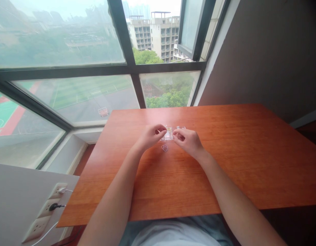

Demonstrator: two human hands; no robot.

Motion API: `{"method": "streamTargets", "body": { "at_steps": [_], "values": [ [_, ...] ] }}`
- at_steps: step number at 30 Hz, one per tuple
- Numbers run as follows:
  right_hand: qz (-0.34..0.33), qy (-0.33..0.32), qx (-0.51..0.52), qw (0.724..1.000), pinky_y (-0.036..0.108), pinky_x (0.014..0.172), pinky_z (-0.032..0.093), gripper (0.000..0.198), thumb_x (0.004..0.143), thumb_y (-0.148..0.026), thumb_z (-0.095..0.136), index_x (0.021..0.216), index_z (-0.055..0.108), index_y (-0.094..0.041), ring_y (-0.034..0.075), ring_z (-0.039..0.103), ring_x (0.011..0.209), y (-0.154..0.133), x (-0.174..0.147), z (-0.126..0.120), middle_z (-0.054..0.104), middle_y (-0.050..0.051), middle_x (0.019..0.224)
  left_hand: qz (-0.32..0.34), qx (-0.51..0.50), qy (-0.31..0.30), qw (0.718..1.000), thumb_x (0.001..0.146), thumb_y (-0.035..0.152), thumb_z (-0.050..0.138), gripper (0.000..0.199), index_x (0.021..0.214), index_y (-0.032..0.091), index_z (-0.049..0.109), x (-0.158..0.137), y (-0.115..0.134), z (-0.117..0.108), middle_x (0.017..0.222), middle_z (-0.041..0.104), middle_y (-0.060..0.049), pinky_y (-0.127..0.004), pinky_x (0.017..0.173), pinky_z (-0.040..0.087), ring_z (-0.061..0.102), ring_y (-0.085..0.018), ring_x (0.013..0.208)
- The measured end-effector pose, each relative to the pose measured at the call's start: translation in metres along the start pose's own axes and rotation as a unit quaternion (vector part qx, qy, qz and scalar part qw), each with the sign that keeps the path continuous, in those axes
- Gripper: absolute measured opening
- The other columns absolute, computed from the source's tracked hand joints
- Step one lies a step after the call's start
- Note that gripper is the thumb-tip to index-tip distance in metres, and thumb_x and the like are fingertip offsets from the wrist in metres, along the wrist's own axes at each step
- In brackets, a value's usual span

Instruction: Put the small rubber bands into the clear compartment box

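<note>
We see our left hand and right hand meeting over a small clear plastic box at the middle of the wooden surface, fingers of both pinched at its edges, though what they grip is too small to tell. One small ring lies loose at six o'clock of the box, so we judge the work is partway through.

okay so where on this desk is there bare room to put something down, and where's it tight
Bare wood lies right of the right hand out to the table edge by the wall, along the near edge outside both forearms, and behind the clear plastic box toward the window. It is tight only mid-table, where the left hand and right hand meet at the box, with a small ring just before them.
</note>
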State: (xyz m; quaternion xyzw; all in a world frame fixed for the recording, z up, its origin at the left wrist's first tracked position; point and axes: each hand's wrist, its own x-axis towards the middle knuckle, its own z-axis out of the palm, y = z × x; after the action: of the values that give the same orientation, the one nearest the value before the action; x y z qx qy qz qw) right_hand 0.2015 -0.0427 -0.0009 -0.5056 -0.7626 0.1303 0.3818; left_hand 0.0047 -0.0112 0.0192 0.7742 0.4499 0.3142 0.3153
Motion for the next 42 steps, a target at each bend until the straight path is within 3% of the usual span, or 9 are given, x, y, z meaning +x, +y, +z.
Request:
{"method": "streamTargets", "body": {
  "at_steps": [8,18,28,42],
  "values": [
    [0.016,-0.016,-0.026,0.999,0.022,0.062,0.038,0.015,0.081,-0.027,0.057,0.087,0.069,-0.021,0.012,0.053,0.059,-0.002,0.0,-0.003,0.062,0.0,0.065,0.0,-0.066,-0.083,0.994,0.083,0.036,0.056,0.025,0.087,0.015,0.068,-0.003,0.019,0.007,0.073,0.063,-0.002,-0.022,0.056,0.042,0.052,-0.011,0.062],
    [0.001,-0.009,-0.018,1.0,0.022,0.062,0.039,0.016,0.083,-0.027,0.056,0.089,0.069,-0.021,0.012,0.054,0.059,-0.001,0.0,-0.002,0.063,0.0,0.066,0.003,-0.055,-0.058,0.997,0.082,0.032,0.057,0.02,0.079,0.014,0.066,-0.002,0.018,0.009,0.07,0.061,-0.001,-0.021,0.058,0.041,0.051,-0.01,0.062],
    [0.007,-0.019,-0.016,1.0,0.022,0.065,0.04,0.016,0.082,-0.025,0.056,0.09,0.069,-0.021,0.012,0.055,0.062,-0.001,0.0,-0.002,0.064,-0.001,0.068,-0.002,0.023,0.023,0.999,0.083,0.033,0.054,0.022,0.083,0.015,0.067,0.0,-0.01,-0.006,0.074,0.066,-0.004,-0.023,0.059,0.043,0.055,-0.013,0.066],
    [0.019,-0.04,-0.02,0.999,0.023,0.065,0.039,0.016,0.082,-0.026,0.056,0.091,0.069,-0.023,0.012,0.056,0.062,0.001,-0.001,0.001,0.066,-0.001,0.071,-0.007,0.057,0.028,0.998,0.083,0.031,0.052,0.021,0.086,0.017,0.067,0.0,-0.014,-0.009,0.08,0.068,-0.004,-0.024,0.063,0.045,0.058,-0.013,0.068]
  ]
}}
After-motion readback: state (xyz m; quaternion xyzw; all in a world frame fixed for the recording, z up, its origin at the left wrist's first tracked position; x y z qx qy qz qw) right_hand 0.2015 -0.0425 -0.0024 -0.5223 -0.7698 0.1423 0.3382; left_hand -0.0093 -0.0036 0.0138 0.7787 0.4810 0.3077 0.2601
